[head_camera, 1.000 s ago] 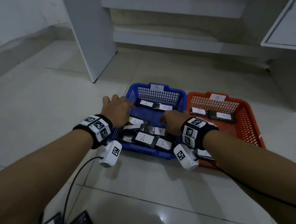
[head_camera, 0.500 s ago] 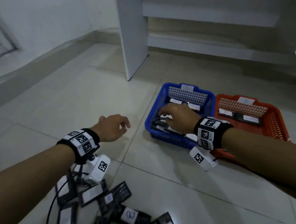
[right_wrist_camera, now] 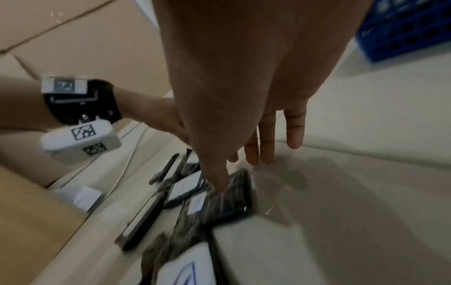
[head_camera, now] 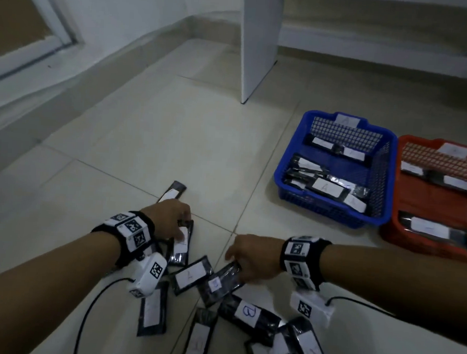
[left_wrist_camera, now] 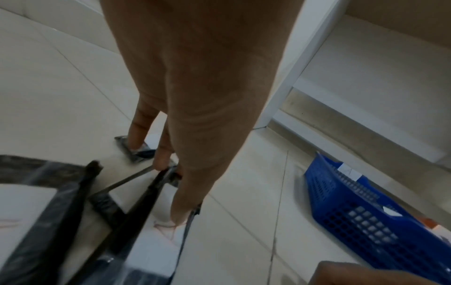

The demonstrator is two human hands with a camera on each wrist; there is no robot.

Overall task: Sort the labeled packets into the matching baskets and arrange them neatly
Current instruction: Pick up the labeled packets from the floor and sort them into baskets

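Observation:
Several black packets with white labels lie loose on the floor tiles. My left hand (head_camera: 182,228) comes down on one packet (head_camera: 180,248); in the left wrist view the thumb (left_wrist_camera: 180,216) presses its label, marked with a red letter (left_wrist_camera: 163,229), and a fingertip touches its far end. My right hand (head_camera: 229,256) has straight fingers, and its thumb tip (right_wrist_camera: 219,187) touches a packet with a small blue-marked label (head_camera: 219,284). The blue basket (head_camera: 291,158), tagged A, and the red basket (head_camera: 430,200) stand at the right, both holding packets.
One packet (head_camera: 172,192) lies alone beyond my left hand. A packet marked B (head_camera: 248,313) and several others crowd the floor near me. A white cabinet panel (head_camera: 258,41) stands behind the baskets. Wrist camera cables trail over the tiles.
Both hands left the blue basket and swung down left to the loose pile. The left hand now touches one packet and the right hand another.

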